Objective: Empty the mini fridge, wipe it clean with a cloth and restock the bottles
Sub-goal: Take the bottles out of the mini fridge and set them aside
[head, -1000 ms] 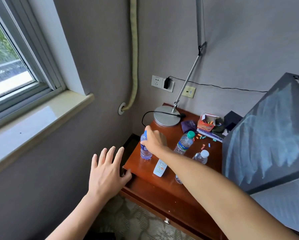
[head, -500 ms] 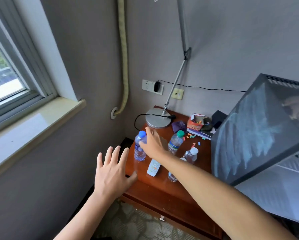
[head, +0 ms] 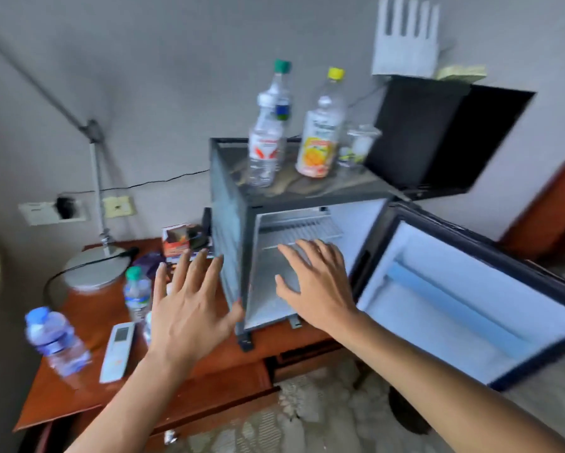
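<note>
The black mini fridge (head: 229,230) stands on the wooden table (head: 88,325) with its door (head: 470,299) swung open to the right. Only a wire shelf (head: 300,228) shows inside. My right hand (head: 314,282) hovers spread at the fridge opening, holding nothing. My left hand (head: 189,302) is spread beside the fridge's left wall, its thumb near the front corner. On the table stand a blue-capped water bottle (head: 57,344) and a green-capped bottle (head: 137,295). On the fridge top stand a green-capped clear bottle (head: 269,125), a yellow-capped juice bottle (head: 320,132) and a plastic cup (head: 359,145).
A white remote (head: 117,351) lies near the table's front. A desk lamp base (head: 95,269) and a small orange box (head: 176,240) sit at the back. A black box (head: 438,135) stands behind the fridge. Patterned carpet lies below.
The view swung right from the table to the fridge. My right hand left the blue-capped bottle standing on the table and moved to the fridge opening; my left hand followed to the fridge's side.
</note>
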Motion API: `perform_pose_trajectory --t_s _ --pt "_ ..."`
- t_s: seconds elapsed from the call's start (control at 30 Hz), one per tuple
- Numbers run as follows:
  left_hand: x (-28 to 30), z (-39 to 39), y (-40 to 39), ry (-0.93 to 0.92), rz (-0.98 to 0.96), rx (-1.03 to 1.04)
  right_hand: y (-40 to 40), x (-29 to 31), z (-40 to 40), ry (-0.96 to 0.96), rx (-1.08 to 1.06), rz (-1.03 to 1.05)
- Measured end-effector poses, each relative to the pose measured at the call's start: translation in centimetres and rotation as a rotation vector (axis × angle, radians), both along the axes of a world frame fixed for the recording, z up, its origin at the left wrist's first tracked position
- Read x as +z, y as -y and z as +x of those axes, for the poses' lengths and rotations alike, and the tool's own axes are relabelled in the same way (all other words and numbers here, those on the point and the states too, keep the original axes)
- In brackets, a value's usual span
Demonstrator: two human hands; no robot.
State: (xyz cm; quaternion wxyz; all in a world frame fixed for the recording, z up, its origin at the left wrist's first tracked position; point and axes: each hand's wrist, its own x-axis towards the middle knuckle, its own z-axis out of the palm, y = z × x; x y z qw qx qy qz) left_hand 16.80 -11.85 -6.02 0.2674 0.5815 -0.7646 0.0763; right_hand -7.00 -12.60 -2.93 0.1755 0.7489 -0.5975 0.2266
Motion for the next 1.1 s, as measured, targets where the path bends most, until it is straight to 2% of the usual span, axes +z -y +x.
perform_pose_trajectory --t_s 0.33,0.47,0.53,0.83,0.93,1.1 --pt "2.5 -18.8 -4.7 0.037 -0.003 -0.132 -8.0 3.6 -23.5 -0.031 -0.281 -0.118" --pt "2.7 -26.0 -7.8 0.016 -0.002 -0.157 -10.5 4.3 -32.6 -0.059 -0.472 0.216" --pt "2.6 -29.1 -9.4 0.004 0.009 -0.171 -11.0 3.9 -35.5 -0.094 -0.494 0.353" --pt "2.0 -36.9 -15.4 0.109 0.154 -0.22 -12.4 5.5 -35.1 -0.122 -0.335 0.443" --pt "2.6 -38.0 -16.4 0.082 0.127 -0.253 -13.5 6.4 -33.6 -0.108 -0.274 0.456" --pt "4.6 -37.5 -17.0 -0.013 0.063 -0.252 -14.6 8.1 -30.6 0.025 -0.103 0.512"
